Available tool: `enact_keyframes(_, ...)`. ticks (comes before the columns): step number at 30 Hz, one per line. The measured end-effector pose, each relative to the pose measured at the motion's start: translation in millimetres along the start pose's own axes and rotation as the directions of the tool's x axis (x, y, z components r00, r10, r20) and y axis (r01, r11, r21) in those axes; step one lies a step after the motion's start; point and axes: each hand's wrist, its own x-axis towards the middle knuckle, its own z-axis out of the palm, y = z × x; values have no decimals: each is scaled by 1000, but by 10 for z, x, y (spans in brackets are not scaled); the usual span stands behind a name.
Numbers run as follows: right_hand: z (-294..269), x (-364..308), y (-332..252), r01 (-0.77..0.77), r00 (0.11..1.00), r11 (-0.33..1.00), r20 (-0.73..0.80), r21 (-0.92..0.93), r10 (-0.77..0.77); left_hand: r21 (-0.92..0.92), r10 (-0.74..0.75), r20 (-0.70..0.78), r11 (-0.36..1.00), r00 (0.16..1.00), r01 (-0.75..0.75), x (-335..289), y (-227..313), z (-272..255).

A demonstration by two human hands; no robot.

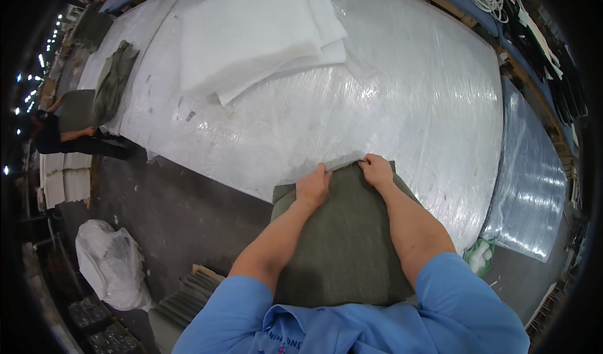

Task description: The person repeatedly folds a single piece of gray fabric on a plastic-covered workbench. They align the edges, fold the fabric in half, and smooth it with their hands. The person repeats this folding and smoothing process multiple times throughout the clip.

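Observation:
A padded cushion in an olive-green fabric cover [342,241] stands between my body and the edge of the plastic-wrapped table. My left hand [313,185] is closed on the far edge of the cover, left of its middle. On the right, my right hand [377,169] pinches the same edge. Between the two hands the fabric rim is pulled up, with a paler underside showing. The cover's far corners lie on the table top. What is inside the cover is hidden.
White foam or batting sheets [251,33] are stacked on the wrapped table [427,103]. At the far left, a co-worker [69,134] handles green cushions. A white plastic bag [113,263] and stacked green pieces [188,294] stand lower left. A green bag [479,256] sits right.

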Motion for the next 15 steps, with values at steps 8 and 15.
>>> enact_keyframes(8,268,272,139,31,990,999,-141,19,-28,5,-67,27,998,997,67,240,-34,167)
enact_keyframes(15,339,315,109,63,985,997,-166,35,-56,24,-69,21,997,997,68,318,-116,245)
